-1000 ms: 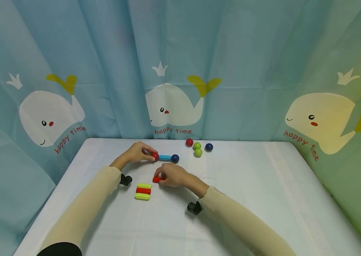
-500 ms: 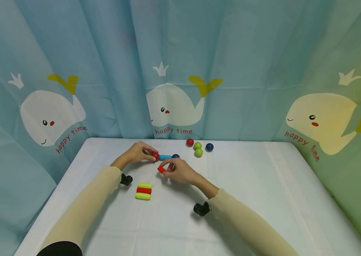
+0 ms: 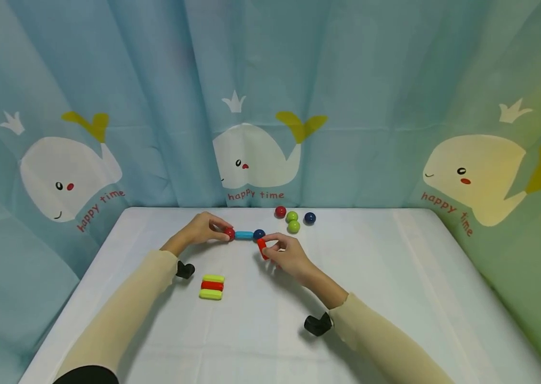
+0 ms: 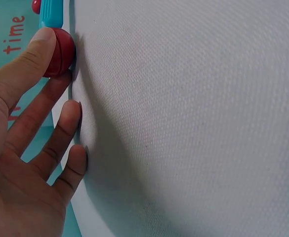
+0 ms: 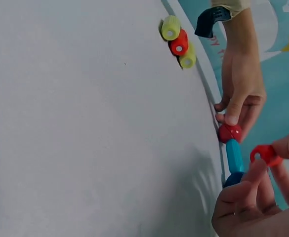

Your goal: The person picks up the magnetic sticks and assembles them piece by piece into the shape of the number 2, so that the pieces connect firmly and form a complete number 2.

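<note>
My left hand (image 3: 201, 228) pinches a red ball (image 4: 62, 53) between thumb and forefinger, its other fingers spread out. From that ball a blue rod (image 3: 243, 235) runs right to a dark blue ball (image 3: 259, 234), all in one line on the table. My right hand (image 3: 291, 256) pinches a short red rod (image 3: 263, 248) by its sides, tilted, close to the near side of the dark blue ball. Whether that rod touches the ball I cannot tell. In the right wrist view a pale round spot shows on the red rod's end (image 5: 257, 156).
Two yellow-green rods with a red rod (image 3: 212, 286) between them lie side by side, nearer me. At the far edge sit a red ball (image 3: 280, 212), two green balls (image 3: 293, 226) and a dark blue ball (image 3: 310, 218). A curtain (image 3: 356, 160) hangs behind the white table (image 3: 395, 298).
My right hand has lifted the red rod off the table, carried it right and away from me to the dark blue ball, and turned it. My left hand stays on the red ball.
</note>
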Demonstrator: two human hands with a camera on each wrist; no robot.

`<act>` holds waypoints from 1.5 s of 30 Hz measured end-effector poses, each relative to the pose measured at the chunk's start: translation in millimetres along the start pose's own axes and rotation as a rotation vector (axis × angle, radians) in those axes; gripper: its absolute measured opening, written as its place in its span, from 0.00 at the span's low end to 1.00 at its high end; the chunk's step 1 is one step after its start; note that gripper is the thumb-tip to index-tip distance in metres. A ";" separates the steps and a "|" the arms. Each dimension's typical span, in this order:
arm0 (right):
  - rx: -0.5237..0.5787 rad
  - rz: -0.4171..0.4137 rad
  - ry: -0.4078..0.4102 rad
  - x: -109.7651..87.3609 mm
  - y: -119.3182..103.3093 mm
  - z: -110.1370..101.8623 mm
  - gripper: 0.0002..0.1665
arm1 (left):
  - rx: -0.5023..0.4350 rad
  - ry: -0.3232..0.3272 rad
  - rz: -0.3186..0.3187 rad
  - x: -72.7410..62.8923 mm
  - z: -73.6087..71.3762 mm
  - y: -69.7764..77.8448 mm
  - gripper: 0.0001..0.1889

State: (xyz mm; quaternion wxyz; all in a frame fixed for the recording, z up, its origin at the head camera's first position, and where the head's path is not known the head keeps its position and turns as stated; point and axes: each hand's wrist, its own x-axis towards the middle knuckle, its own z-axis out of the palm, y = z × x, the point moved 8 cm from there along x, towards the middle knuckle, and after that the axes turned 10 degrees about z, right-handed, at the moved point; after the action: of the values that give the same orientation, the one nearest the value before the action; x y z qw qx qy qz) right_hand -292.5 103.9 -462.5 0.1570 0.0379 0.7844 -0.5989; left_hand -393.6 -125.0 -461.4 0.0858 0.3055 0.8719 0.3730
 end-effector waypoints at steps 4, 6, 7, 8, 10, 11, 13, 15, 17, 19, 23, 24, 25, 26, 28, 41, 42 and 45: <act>0.031 0.010 0.064 -1.8 4.9 -6.3 0.17 | -0.013 0.005 0.005 -0.8 -0.2 1.0 0.17; 0.030 -0.013 0.099 -1.9 6.9 -8.3 0.16 | -0.011 0.006 0.003 -1.1 -0.1 0.7 0.17; 0.027 -0.032 0.115 -2.1 7.4 -9.1 0.16 | -0.009 0.007 0.003 -1.4 0.1 0.5 0.17; 0.024 -0.051 0.131 -2.1 7.9 -9.6 0.16 | -0.009 0.007 0.002 -1.5 0.3 0.4 0.17; 0.011 -0.084 0.159 -2.0 9.0 -9.8 0.16 | -0.006 0.006 -0.004 -1.9 0.5 -0.1 0.17; 0.006 -0.095 0.171 -1.9 9.5 -9.6 0.16 | -0.005 0.005 -0.005 -1.8 0.5 -0.4 0.17; -0.012 -0.109 0.194 -1.2 9.8 -9.4 0.16 | -0.009 0.006 0.004 -1.1 0.7 -0.5 0.18; -0.033 -0.113 0.219 0.6 10.5 -9.2 0.15 | -0.012 0.007 0.012 -0.2 0.6 -0.6 0.18; -0.051 -0.113 0.244 3.4 10.5 -8.4 0.15 | -0.018 0.009 0.021 0.2 0.2 -0.9 0.18; -0.074 -0.116 0.266 6.4 10.0 -7.1 0.15 | -0.020 0.011 0.024 -0.1 0.1 -1.4 0.18; -0.127 -0.105 0.299 11.3 8.5 -2.8 0.15 | -0.017 0.014 0.020 -1.8 -0.3 -2.3 0.18; -0.144 -0.100 0.310 12.1 8.2 -1.9 0.15 | -0.015 0.015 0.023 -1.9 -0.2 -2.5 0.18; -0.161 -0.094 0.319 12.8 8.0 -1.0 0.15 | -0.013 0.014 0.028 -2.0 0.1 -2.3 0.18; -0.178 -0.085 0.330 13.2 8.1 -0.2 0.15 | -0.010 0.014 0.034 -1.9 0.1 -1.9 0.18; -0.214 -0.071 0.350 13.2 8.0 0.9 0.15 | -0.010 0.015 0.046 -1.3 0.2 -0.7 0.18; -0.297 -0.062 0.438 12.9 6.5 7.0 0.14 | -0.011 0.022 0.050 1.6 -1.0 -0.1 0.17; -0.297 -0.061 0.442 12.7 6.5 7.4 0.14 | -0.011 0.022 0.048 1.4 -0.7 -0.4 0.17; -0.297 -0.061 0.443 12.6 6.7 8.5 0.13 | -0.009 0.025 0.034 0.1 -0.1 -1.6 0.17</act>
State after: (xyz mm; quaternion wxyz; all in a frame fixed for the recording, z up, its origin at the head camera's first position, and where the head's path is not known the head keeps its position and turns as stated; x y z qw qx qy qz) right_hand -301.1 96.1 -474.3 -0.0329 0.1211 0.8796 -0.4589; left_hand -394.4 -125.9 -462.4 0.0701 0.3154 0.8658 0.3822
